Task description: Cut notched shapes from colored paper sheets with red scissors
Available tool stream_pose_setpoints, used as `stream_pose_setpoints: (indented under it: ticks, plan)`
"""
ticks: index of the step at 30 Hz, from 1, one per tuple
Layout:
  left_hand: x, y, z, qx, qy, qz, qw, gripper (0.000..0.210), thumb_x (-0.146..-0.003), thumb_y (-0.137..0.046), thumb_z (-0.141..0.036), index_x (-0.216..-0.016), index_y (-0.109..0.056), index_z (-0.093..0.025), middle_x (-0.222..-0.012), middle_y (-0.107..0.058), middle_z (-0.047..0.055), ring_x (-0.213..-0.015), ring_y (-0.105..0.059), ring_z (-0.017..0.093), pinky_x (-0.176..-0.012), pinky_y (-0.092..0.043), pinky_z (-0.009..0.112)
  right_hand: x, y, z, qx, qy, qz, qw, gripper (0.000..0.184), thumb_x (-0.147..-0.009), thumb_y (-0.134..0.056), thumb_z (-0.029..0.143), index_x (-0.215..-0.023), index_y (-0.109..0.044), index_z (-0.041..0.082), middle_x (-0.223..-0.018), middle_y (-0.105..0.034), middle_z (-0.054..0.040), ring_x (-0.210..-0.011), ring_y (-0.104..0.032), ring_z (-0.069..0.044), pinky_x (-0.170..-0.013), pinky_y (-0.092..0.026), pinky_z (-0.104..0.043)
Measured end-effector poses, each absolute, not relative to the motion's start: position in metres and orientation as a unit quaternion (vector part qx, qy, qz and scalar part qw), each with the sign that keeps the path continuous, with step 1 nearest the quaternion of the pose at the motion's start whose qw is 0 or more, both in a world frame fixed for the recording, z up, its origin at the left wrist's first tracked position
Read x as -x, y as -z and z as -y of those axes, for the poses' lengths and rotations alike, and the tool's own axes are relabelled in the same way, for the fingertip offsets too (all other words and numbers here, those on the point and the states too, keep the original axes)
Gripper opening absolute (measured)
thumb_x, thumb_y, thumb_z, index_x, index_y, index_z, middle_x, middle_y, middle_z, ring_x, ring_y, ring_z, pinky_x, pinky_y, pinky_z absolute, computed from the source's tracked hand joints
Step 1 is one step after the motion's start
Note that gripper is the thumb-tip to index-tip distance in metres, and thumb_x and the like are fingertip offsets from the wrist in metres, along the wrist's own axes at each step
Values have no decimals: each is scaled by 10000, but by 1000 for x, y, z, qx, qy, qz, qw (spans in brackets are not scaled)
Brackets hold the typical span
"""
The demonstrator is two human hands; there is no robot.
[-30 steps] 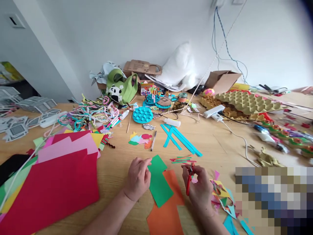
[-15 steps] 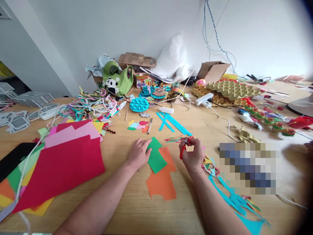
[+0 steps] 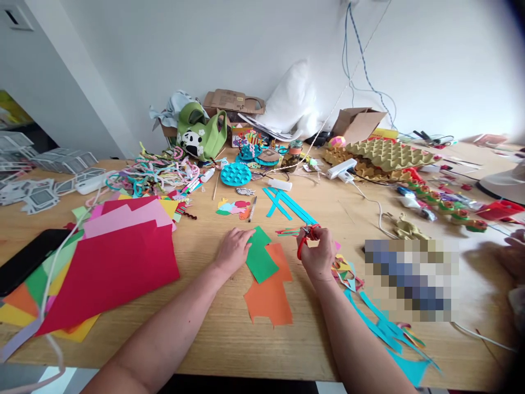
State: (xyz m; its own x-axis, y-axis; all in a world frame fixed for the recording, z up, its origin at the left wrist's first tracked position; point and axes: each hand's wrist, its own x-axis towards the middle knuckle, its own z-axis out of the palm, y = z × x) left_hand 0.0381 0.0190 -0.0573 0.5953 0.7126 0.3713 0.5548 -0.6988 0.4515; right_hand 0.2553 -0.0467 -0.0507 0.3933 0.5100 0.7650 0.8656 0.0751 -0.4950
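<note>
My left hand (image 3: 234,249) is at the left edge of a green sheet of paper (image 3: 262,260), its fingers curled and closed at that edge. The green paper partly covers an orange sheet of paper (image 3: 270,303) with cut-out edges. A pair of red-handled scissors (image 3: 302,246) is held in my right hand (image 3: 320,256), with the fingers wrapped round the handles and the blades pointing up and left. Thin colored paper strips (image 3: 287,232) lie just left of the scissors. Beyond them are blue paper strips (image 3: 291,205), a pen (image 3: 252,209) and colored paper cut-outs (image 3: 233,207).
A stack topped by red paper (image 3: 118,268) lies at left, near a black phone (image 3: 28,260). Blue paper scraps (image 3: 381,323) lie beside my right forearm. Behind stand a green panda bag (image 3: 205,134), egg trays (image 3: 389,153) and a power strip (image 3: 342,168). Another person's hand (image 3: 514,254) shows at right.
The view has shifted slightly, showing more of the table's front edge. My right hand with the scissors has moved a little left; another person's hand shows more at the right edge.
</note>
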Motion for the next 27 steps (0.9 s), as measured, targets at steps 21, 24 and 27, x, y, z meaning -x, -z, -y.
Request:
stream_pose_setpoints:
  ticks: [21, 24, 27]
  plan:
    - [-41, 52, -15, -874, -262, -394, 109, 326, -834, -513, -323, -1115, -566, -167, -985, -642, 97, -962, -532, 230, -842, -406, 382, -276, 63, 47, 623, 236, 569, 481, 219, -691, -627, 219, -849, -477, 208, -735, -571, -29, -655, -542, -176, -620, -445, -313]
    - [-41, 51, -13, -881, -237, -399, 89, 364, -834, -510, -378, -1131, -554, -172, -1005, -638, 82, -981, -526, 224, -857, -397, 365, -277, 65, 45, 623, 241, 570, 479, 225, -683, -630, 223, -845, -476, 201, -725, -567, -16, -639, -540, -162, -623, -435, -298]
    - [-40, 48, -10, -893, -208, -393, 69, 466, -820, -497, -479, -1169, -532, -170, -1040, -630, 87, -1009, -516, 233, -894, -374, 377, -275, 64, 46, 631, 240, 555, 485, 210, -693, -622, 239, -832, -469, 200, -707, -547, -6, -635, -529, -154, -624, -424, -287]
